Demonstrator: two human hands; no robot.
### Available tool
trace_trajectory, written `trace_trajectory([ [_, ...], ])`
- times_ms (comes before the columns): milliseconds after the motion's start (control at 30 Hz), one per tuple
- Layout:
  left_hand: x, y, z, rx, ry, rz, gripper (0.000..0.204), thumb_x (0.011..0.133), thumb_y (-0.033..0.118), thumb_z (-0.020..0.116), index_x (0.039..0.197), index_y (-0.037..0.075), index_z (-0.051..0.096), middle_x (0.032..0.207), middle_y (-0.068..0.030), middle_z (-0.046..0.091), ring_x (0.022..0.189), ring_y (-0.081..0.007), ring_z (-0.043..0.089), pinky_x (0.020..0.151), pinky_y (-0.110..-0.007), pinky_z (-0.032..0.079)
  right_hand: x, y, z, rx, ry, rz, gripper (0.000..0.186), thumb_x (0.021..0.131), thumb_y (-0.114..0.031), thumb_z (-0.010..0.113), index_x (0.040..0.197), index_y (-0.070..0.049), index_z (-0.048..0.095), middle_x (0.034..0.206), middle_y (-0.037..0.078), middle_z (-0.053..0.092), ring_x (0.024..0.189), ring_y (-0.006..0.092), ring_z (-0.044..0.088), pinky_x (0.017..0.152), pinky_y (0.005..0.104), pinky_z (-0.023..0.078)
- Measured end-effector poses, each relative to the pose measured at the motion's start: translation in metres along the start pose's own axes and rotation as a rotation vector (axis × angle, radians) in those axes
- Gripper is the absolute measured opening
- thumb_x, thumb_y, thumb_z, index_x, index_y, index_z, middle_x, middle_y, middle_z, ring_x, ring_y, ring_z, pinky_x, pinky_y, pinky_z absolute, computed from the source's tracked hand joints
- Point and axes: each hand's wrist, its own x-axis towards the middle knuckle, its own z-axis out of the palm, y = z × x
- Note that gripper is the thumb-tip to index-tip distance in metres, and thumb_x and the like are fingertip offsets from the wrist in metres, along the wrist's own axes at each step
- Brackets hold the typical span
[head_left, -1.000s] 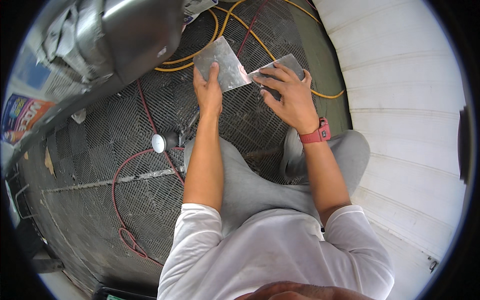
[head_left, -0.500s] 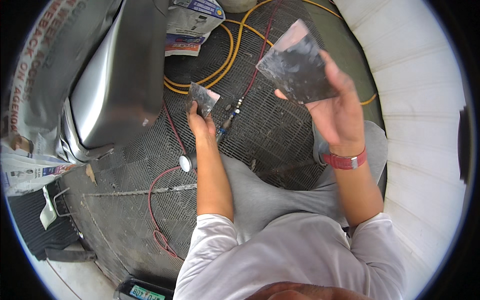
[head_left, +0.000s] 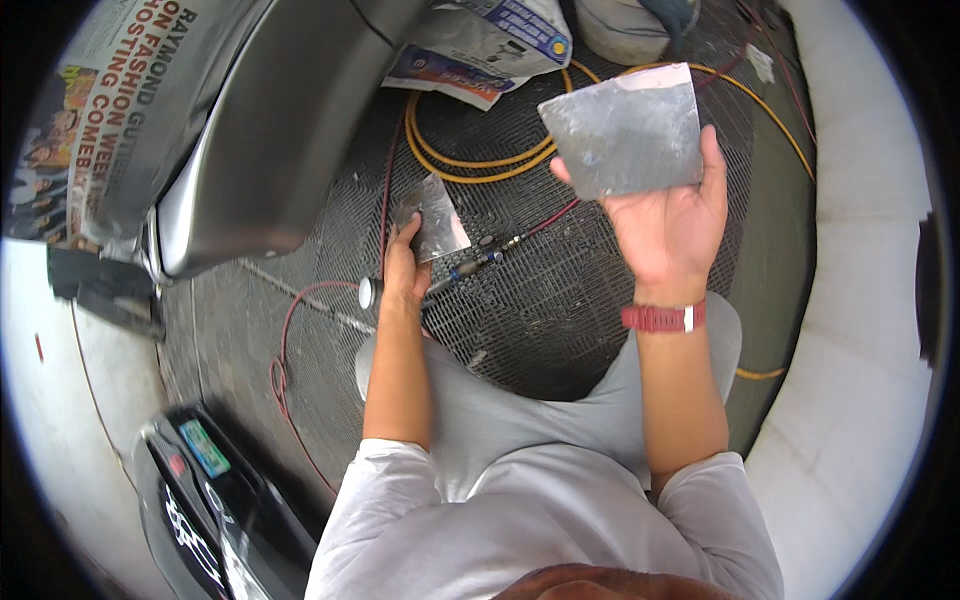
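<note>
My right hand (head_left: 665,235) is closed on the lower edge of a larger flat plate (head_left: 630,130), thumb at its right side and a fingertip at its left. Grey smears cover the plate, with a pale pinkish strip at its top right. Lower and to the left, my left hand (head_left: 402,262) grips a smaller thin plate (head_left: 437,222) by its left edge, thumb on its face. This one is grey-smeared too, with a pinkish lower right edge. The two plates are apart. Fingers behind both are largely hidden.
A silver vehicle panel (head_left: 250,160), with newspaper (head_left: 130,120) beside it, stands at left. An air tool (head_left: 470,268) on a red hose lies on the ridged mat. A yellow hose (head_left: 430,145) coils beyond. A black vehicle (head_left: 215,510) is at lower left; a white wall (head_left: 860,330) rises at right.
My view has turned, showing more of the black vehicle. The larger plate has rotated from a slant to nearly square with me. The smaller one is also turned slightly. Both stay held.
</note>
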Motion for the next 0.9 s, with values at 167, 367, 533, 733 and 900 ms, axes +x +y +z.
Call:
trace_trajectory([
  [167,-0.069,-0.004,0.025,0.104,0.033,-0.022,0.040,0.105,0.015,0.061,0.142,0.002,0.053,0.130,-0.0124,0.067,0.114,-0.0246,0.070,0.101,-0.041,0.060,0.071,-0.024,-0.045,-0.054,-0.026,0.093,0.065,0.105,-0.052,0.052,0.149,-0.005,0.047,0.148,0.021,0.055,0.136,0.0451,0.054,0.104,0.0775,0.044],
  [367,-0.147,-0.007,0.040,0.091,0.188,0.017,0.045,0.105,0.015,0.060,0.147,0.002,0.050,0.130,-0.0123,0.067,0.114,-0.0232,0.070,0.100,-0.040,0.060,0.126,0.013,-0.096,-0.113,-0.061,0.327,0.068,0.104,-0.052,0.056,0.153,-0.007,0.043,0.155,0.021,0.048,0.142,0.0449,0.048,0.105,0.0790,0.043],
  [533,-0.195,0.001,0.047,0.068,0.285,0.051,0.046,0.103,0.014,0.063,0.146,0.001,0.050,0.127,-0.0129,0.068,0.113,-0.0229,0.071,0.098,-0.040,0.061,0.141,0.054,-0.118,-0.142,-0.044,0.523,0.067,0.104,-0.054,0.054,0.153,-0.009,0.042,0.154,0.020,0.048,0.140,0.0446,0.050,0.102,0.0781,0.045],
  [733,-0.253,0.059,0.123,0.235,0.358,0.116,0.047,0.102,0.014,0.067,0.143,-0.002,0.051,0.120,-0.0131,0.069,0.100,-0.0198,0.073,0.086,-0.035,0.062,0.143,0.077,-0.133,-0.020,-0.045,0.650,0.071,0.104,-0.058,0.048,0.156,-0.010,0.040,0.156,0.020,0.046,0.143,0.0470,0.047,0.102,0.0817,0.043],
  [900,-0.264,0.077,0.147,0.317,0.220,0.152,0.050,0.100,0.013,0.070,0.144,-0.003,0.052,0.120,-0.0115,0.069,0.107,-0.0171,0.069,0.094,-0.033,0.057,0.140,0.076,-0.121,0.068,-0.040,0.706,0.075,0.104,-0.062,0.044,0.158,-0.011,0.039,0.159,0.021,0.044,0.145,0.0481,0.045,0.105,0.0833,0.038],
])
